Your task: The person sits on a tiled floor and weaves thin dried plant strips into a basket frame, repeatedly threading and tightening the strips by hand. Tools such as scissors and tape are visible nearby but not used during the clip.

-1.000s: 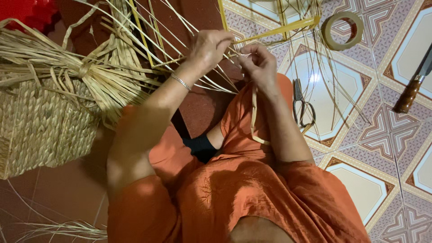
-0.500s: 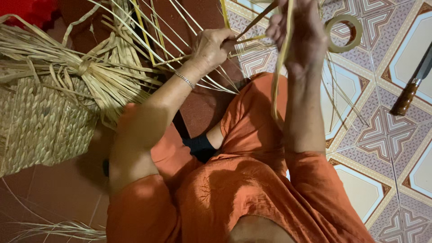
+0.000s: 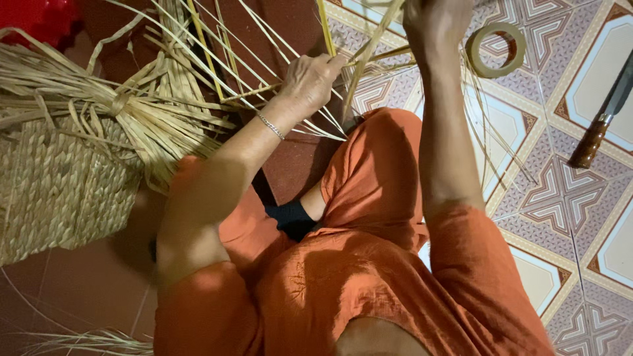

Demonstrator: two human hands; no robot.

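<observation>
My left hand (image 3: 310, 82) pinches a crossing of pale straw strips (image 3: 250, 62) that fan out over the floor, beside a yellow strip frame (image 3: 326, 29). My right hand (image 3: 438, 23) is raised at the top edge, closed on one long straw strip (image 3: 366, 59) that runs down toward the left hand. A half-woven straw basket (image 3: 56, 184) with loose bundled ends lies at the left. My orange-clad knee sits under the hands.
A roll of tape (image 3: 496, 49) lies on the patterned tiles at the top right. A knife with a brown handle (image 3: 593, 135) lies at the far right. A red object (image 3: 33, 20) shows at the top left. Loose straw (image 3: 86, 341) lies at the bottom left.
My right hand has lifted away from the left hand, up to the top of the view, drawing the long strip with it. The left hand has stayed on the crossing.
</observation>
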